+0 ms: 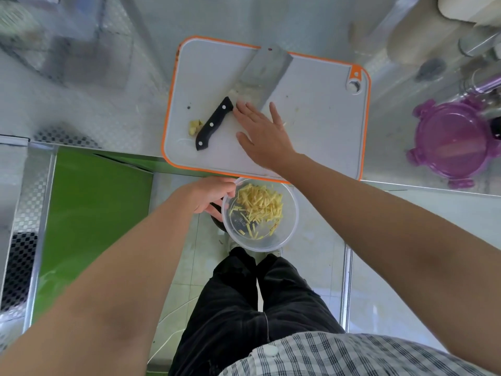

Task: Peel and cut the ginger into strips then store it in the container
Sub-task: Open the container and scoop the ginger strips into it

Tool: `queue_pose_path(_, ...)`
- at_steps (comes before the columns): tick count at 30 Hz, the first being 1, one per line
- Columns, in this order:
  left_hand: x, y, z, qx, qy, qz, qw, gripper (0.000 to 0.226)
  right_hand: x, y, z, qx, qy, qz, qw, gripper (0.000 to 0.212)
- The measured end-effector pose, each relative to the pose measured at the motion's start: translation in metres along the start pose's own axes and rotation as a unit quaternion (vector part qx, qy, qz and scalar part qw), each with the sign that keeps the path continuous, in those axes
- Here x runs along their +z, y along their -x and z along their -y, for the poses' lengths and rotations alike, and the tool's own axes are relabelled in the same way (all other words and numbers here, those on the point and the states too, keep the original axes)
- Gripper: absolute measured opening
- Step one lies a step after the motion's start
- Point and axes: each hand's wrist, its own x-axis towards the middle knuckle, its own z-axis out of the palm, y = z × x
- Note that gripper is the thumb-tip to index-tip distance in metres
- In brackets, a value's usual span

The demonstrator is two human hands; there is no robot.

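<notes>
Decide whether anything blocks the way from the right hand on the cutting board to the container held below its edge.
Nothing visible does. The cutting board between the right hand and the open container, gripped by the left hand, holds no object; the cleaver lies farther back.

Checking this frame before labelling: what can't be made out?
Head view:
- the cutting board beneath the right hand: covered by the hand.
- grip of the left hand under the container: hidden by its own palm.
- the purple lid: blurred, details unreadable.
- the pale object top right: cut off by the edge.

Head-worn view, steeply down onto hands (264,131)
</notes>
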Motion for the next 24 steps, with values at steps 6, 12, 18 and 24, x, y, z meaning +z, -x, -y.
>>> queue_pose_path(6, -0.005, -0.001, 0.001, -0.005, 0.011, 0.002, 1.000, 0.043, -0.003, 0.005, -0.010, 0.021, -0.099, -0.129, 0.986, 0.052)
queue_pose_path(12, -0.003, -0.002, 0.000, -0.014, 0.013, 0.001, 1.000, 0.042, 0.015, 0.044, -0.020, 0.030, -0.130, -0.092, 0.987, 0.053)
queue_pose_path(18, 0.001, -0.003, -0.004, -0.012, 0.010, -0.007, 1.000, 0.036, 0.008, 0.057, -0.037, 0.014, -0.193, -0.137, 0.971, 0.051)
queue_pose_path(24, 0.002, -0.002, -0.004, -0.014, 0.008, -0.009, 1.000, 0.039, 0.012, 0.061, -0.036, 0.024, -0.222, -0.152, 0.963, 0.054)
